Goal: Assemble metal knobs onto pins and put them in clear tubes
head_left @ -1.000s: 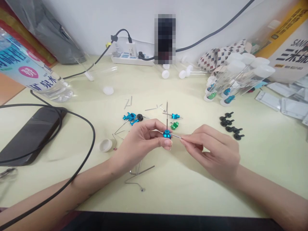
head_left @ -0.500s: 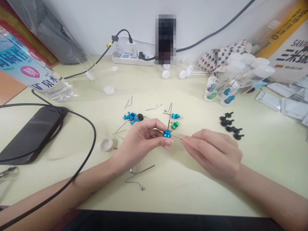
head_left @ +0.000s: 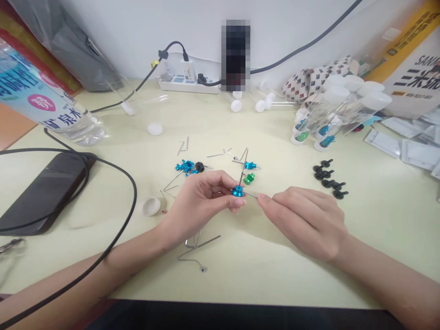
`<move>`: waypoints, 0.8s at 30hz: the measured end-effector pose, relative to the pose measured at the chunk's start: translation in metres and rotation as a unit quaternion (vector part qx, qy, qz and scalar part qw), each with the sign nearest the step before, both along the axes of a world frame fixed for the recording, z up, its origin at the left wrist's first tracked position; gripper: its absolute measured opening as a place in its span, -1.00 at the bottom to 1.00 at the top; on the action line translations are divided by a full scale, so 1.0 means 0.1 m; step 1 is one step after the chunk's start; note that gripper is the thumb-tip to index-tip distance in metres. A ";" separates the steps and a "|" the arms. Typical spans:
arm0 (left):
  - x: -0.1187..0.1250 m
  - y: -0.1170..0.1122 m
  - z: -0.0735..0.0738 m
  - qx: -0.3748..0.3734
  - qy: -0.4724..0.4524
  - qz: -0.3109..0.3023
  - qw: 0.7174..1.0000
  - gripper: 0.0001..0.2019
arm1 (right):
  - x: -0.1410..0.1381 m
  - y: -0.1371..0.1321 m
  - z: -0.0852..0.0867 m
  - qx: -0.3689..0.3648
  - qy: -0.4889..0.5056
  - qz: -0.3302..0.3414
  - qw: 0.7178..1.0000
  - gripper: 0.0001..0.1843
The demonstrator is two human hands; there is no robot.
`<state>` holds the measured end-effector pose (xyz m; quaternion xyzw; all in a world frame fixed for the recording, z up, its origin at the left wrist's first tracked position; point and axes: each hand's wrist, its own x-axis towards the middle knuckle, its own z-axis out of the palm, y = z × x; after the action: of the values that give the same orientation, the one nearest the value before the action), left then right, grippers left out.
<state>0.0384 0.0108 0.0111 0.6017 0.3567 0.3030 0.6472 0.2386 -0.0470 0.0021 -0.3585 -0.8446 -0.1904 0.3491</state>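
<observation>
Blue metal knob (head_left: 237,191): one, pinched by left hand (head_left: 201,206); right hand (head_left: 304,222) pinching one steel pin (head_left: 251,195) touching it.

Small blue anodized knob (head_left: 237,191), thin steel pin (head_left: 251,194) projecting sideways.

Small indoor assembly desk, office-like: pale laminate desktop (head_left: 275,266), power strip (head_left: 187,86) at 12 o'clock, capped plastic tubes (head_left: 330,114) at 2 o'clock, loose hex keys (head_left: 183,145) near centre, water bottle (head_left: 44,103) at 10 o'clock.

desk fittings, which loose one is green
The green metal fitting, lying just beyond the blue fitting held by the left hand; the other loose fittings are blue or black.
</observation>
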 end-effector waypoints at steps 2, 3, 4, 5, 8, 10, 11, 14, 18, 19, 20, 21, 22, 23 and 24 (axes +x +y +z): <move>0.00 0.00 -0.01 0.002 0.001 0.003 1.000 -0.93 | 0.00 0.00 -0.03 -0.004 0.013 -0.008 1.000 -0.88; 0.00 0.00 -0.01 0.001 0.002 0.003 1.000 -0.93 | -0.01 0.00 -0.04 -0.012 0.024 -0.016 1.000 -0.88; 0.00 0.00 -0.01 -0.001 0.002 0.004 1.000 -0.93 | -0.01 0.00 -0.05 -0.025 0.037 -0.024 0.999 -0.89; 0.00 -0.01 -0.01 -0.005 0.002 0.004 1.000 -0.93 | -0.02 0.01 -0.06 -0.045 0.053 -0.031 0.997 -0.90; 0.01 -0.01 0.00 -0.022 -0.001 0.004 1.000 -0.92 | -0.05 0.04 -0.05 -0.141 0.128 -0.032 0.981 -0.90; 0.01 0.00 0.01 -0.036 -0.006 0.006 0.999 -0.92 | -0.07 0.06 -0.05 -0.216 0.194 -0.024 0.957 -0.91; 0.01 0.00 0.01 -0.043 -0.008 0.007 0.999 -0.92 | -0.08 0.07 -0.04 -0.252 0.225 -0.021 0.941 -0.91; 0.01 0.02 0.01 -0.062 -0.017 0.008 0.998 -0.91 | -0.09 0.10 -0.05 -0.336 0.303 -0.013 0.892 -0.92; -0.01 0.05 -0.01 -0.091 -0.051 0.002 0.995 -0.89 | -0.09 0.11 -0.06 -0.391 0.381 -0.003 0.838 -0.91; -0.01 0.05 -0.02 -0.098 -0.059 -0.001 0.993 -0.88 | -0.08 0.11 -0.06 -0.395 0.393 -0.002 0.830 -0.91; -0.01 0.05 -0.02 -0.104 -0.064 -0.003 0.992 -0.88 | -0.08 0.11 -0.06 -0.398 0.401 -0.002 0.825 -0.92; -0.01 0.04 -0.02 -0.110 -0.068 -0.005 0.992 -0.87 | -0.08 0.11 -0.06 -0.399 0.405 -0.002 0.823 -0.92; -0.01 0.04 -0.02 -0.115 -0.070 -0.006 0.991 -0.85 | -0.08 0.11 -0.06 -0.398 0.406 -0.001 0.823 -0.92; 0.00 0.04 -0.02 -0.119 -0.072 -0.005 0.990 -0.83 | -0.08 0.11 -0.06 -0.396 0.405 -0.001 0.824 -0.93; 0.00 0.03 -0.01 -0.122 -0.075 -0.004 0.990 -0.81 | -0.08 0.11 -0.07 -0.393 0.403 0.001 0.827 -0.93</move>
<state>0.0385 0.0139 0.0096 0.4956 0.3391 0.2992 0.7416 0.2307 -0.0365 -0.0045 -0.5098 -0.6322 0.3191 0.4885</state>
